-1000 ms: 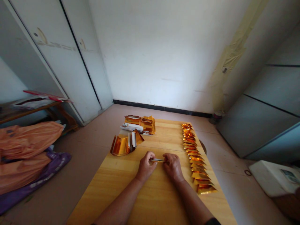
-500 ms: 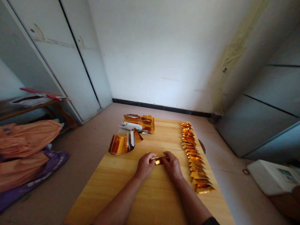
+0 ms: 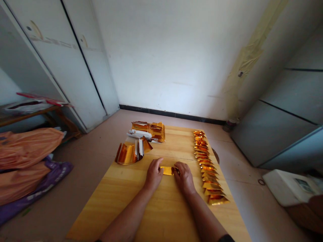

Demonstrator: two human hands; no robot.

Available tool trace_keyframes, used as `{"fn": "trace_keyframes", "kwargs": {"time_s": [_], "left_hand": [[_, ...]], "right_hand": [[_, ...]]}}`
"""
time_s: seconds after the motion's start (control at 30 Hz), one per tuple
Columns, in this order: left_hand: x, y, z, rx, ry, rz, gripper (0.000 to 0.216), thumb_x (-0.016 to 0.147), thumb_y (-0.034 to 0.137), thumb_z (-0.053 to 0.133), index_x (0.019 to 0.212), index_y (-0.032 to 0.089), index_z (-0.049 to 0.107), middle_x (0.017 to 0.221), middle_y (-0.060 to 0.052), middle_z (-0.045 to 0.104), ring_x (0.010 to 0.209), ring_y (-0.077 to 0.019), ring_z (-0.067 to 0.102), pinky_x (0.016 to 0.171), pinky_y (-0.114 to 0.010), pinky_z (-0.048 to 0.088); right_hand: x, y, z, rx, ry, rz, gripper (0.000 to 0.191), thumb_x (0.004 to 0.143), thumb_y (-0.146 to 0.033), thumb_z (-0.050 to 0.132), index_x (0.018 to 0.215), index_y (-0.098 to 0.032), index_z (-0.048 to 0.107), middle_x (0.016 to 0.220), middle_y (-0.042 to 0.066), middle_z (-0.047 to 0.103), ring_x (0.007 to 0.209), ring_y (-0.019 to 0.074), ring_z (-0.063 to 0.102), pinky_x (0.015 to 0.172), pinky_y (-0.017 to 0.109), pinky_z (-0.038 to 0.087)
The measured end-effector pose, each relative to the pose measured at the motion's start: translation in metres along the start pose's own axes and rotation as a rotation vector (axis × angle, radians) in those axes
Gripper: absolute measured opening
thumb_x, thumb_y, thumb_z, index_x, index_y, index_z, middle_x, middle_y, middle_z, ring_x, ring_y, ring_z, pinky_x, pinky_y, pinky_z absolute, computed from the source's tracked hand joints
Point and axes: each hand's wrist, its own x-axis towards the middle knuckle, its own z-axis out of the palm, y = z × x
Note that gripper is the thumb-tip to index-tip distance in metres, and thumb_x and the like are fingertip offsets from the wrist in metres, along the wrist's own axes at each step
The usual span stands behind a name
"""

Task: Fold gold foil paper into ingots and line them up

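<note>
Both hands rest low on the wooden surface, near its middle, with a small gold foil piece stretched between them. The left hand has its fingers curled down onto the left end of the piece, and the right hand grips the right end in the same way, so each hand grasps one short edge and only the shiny middle shows. The piece lies flat, touching the surface.

Along the right edge of the surface runs a row of folded gold shapes, overlapping one another from the far end to just beside the right wrist. To the left, beyond the left hand, a curled stack of gold sheets stands on its edge, and farther back lies a pile of gold and white paper.

The foil piece looks very light and thin, likely to crease at a touch, to keep any fold pressed into it, and to slide easily on the smooth wood. It seems best held by fingertips at its ends or corners, with gentle pressure, since a hard pinch in the middle would probably crumple or tear it
</note>
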Motion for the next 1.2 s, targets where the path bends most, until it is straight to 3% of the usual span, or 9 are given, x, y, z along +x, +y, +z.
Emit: {"fn": "trace_keyframes", "kwargs": {"time_s": [0.17, 0.3, 0.63, 0.83, 1.03, 1.2], "left_hand": [[0.002, 0.006, -0.01, -0.029, 0.067, 0.091, 0.03, 0.068, 0.002, 0.044, 0.086, 0.018, 0.061, 0.089, -0.004, 0.061, 0.089, -0.0174, 0.058, 0.08, -0.031, 0.05], [-0.002, 0.01, -0.023, 0.009, -0.018, 0.185, 0.022, 0.073, 0.004, 0.046, 0.074, 0.019, 0.062, 0.081, -0.003, 0.064, 0.084, -0.0178, 0.057, 0.078, -0.032, 0.049], [-0.014, -0.001, -0.023, 0.216, -0.197, 0.262, 0.029, 0.07, 0.002, 0.056, 0.087, 0.021, 0.07, 0.1, -0.005, 0.069, 0.094, -0.0208, 0.057, 0.086, -0.038, 0.047], [-0.013, 0.0, -0.024, 0.154, -0.159, 0.251, 0.02, 0.071, 0.005, 0.059, 0.076, 0.021, 0.069, 0.089, -0.003, 0.069, 0.088, -0.0187, 0.059, 0.082, -0.035, 0.048], [-0.009, -0.002, -0.024, 0.211, 0.011, 0.149, 0.037, 0.067, 0.009, 0.062, 0.102, 0.021, 0.065, 0.103, -0.006, 0.064, 0.099, -0.0225, 0.055, 0.09, -0.04, 0.047], [-0.009, -0.004, -0.02, 0.296, -0.071, 0.156, 0.037, 0.064, 0.014, 0.068, 0.1, 0.021, 0.066, 0.106, -0.008, 0.062, 0.1, -0.0259, 0.055, 0.09, -0.044, 0.046]], "right_hand": [[0.0, -0.002, -0.001, -0.026, -0.038, -0.014, 0.02, 0.082, -0.011, 0.05, 0.074, -0.022, 0.065, 0.098, 0.007, 0.064, 0.093, 0.0208, 0.054, 0.083, 0.033, 0.043], [0.001, -0.006, -0.002, -0.05, -0.061, -0.002, 0.019, 0.081, -0.011, 0.051, 0.076, -0.022, 0.066, 0.097, 0.006, 0.064, 0.093, 0.0202, 0.055, 0.082, 0.032, 0.042], [-0.002, -0.002, -0.003, -0.077, -0.101, -0.036, 0.015, 0.083, -0.014, 0.052, 0.084, -0.02, 0.065, 0.103, 0.008, 0.065, 0.097, 0.0211, 0.055, 0.086, 0.034, 0.044], [-0.009, -0.001, -0.007, -0.063, -0.152, -0.08, 0.012, 0.082, -0.016, 0.055, 0.086, -0.021, 0.066, 0.107, 0.008, 0.064, 0.099, 0.0214, 0.056, 0.088, 0.035, 0.045], [-0.009, -0.001, -0.009, -0.05, -0.133, -0.095, 0.014, 0.083, -0.018, 0.055, 0.089, -0.021, 0.066, 0.104, 0.008, 0.065, 0.097, 0.0204, 0.057, 0.086, 0.034, 0.046], [-0.009, -0.002, -0.009, -0.029, -0.116, -0.08, 0.02, 0.08, -0.015, 0.054, 0.096, -0.02, 0.064, 0.102, 0.008, 0.066, 0.096, 0.0207, 0.058, 0.086, 0.035, 0.047]]}}
